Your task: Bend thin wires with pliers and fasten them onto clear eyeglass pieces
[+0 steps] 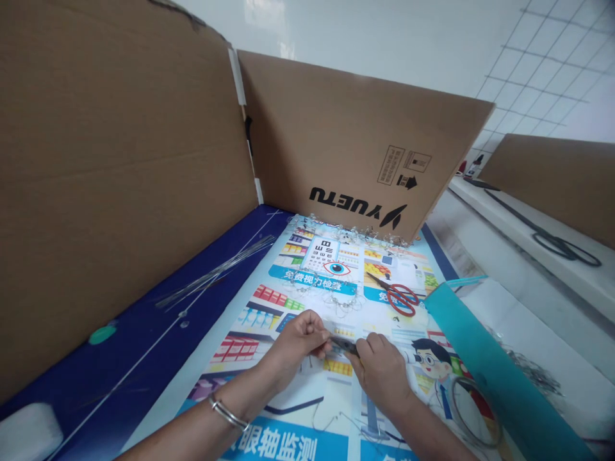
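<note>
My right hand (383,366) is closed around a small pair of dark pliers (344,344), whose jaws point left. Opposite it, my left hand (303,338) pinches something at the tips of the pliers, too small to make out. Both hands are over a printed poster sheet (336,390). Beyond them lie loops of thin wire with clear beads (344,299). A pair of red-handled scissors (402,298) rests on the sheet, above and right of my right hand. Loose thin wire (331,419) curls on the sheet closer to me.
Cardboard panels (331,128) wall the left and back. A bundle of straight wires (218,272) lies on the left. On the right are a teal-edged box (504,365) with wire pieces (533,371), a wire coil (473,410) and black scissors (567,246). Beaded pieces (355,235) line the back.
</note>
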The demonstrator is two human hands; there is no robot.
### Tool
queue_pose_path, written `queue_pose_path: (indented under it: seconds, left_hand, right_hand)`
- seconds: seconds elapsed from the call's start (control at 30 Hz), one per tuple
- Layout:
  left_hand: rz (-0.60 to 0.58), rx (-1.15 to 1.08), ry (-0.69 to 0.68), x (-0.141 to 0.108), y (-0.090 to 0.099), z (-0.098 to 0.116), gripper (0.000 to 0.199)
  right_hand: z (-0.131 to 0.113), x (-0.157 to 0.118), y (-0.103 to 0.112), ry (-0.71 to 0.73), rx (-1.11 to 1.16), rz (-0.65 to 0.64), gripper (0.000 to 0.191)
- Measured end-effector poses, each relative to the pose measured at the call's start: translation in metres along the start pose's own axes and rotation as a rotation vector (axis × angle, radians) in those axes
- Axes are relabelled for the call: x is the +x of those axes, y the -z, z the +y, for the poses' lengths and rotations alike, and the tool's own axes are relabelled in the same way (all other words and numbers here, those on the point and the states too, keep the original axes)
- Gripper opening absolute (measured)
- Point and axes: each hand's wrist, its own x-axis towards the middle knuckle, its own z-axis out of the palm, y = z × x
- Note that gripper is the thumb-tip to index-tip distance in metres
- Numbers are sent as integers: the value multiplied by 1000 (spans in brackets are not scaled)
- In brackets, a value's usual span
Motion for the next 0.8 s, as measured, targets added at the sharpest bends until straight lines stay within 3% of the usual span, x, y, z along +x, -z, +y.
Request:
queue_pose_path:
  seconds: [0.33,0.63,0.8]
  left_hand:
    - [71,-141,83,-3,-8,2,22]
    - [-10,-274,174,-4,-6,3,25]
    - [-56,-132,75,-3,-2,6,19]
  right_hand:
    - [0,1,-1,0,54,11,20]
    - [1,1,1,17,128,9,22]
    - [1,4,3,-7,128,7,23]
